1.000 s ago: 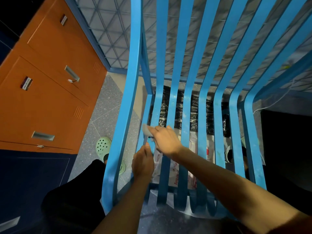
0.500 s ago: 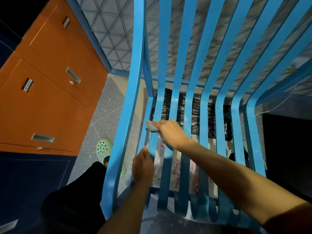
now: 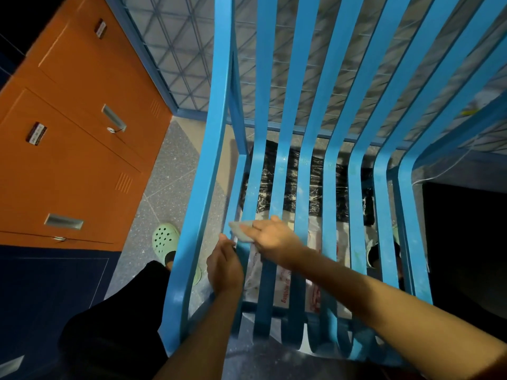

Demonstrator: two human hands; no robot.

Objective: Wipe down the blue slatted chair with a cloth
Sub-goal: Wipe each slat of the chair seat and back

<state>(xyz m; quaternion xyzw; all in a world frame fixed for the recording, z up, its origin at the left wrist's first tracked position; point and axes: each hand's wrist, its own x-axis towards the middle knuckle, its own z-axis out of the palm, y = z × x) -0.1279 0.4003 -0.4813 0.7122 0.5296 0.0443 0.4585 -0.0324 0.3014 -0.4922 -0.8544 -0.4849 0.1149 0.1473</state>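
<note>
your right hand (image 3: 270, 237) presses the grey cloth (image 3: 240, 230) flat on a left slat of the blue chair (image 3: 288, 105); your left hand (image 3: 225, 266) curls round the slat beside it. plastic bags (image 3: 285, 292) lie under the seat below both hands, with a green clog (image 3: 164, 239) and orange lockers (image 3: 68, 160) to their left.

The right hand (image 3: 270, 237) presses a grey cloth (image 3: 239, 229) on the blue chair (image 3: 219, 78), which the left hand (image 3: 225, 267) grips.
</note>
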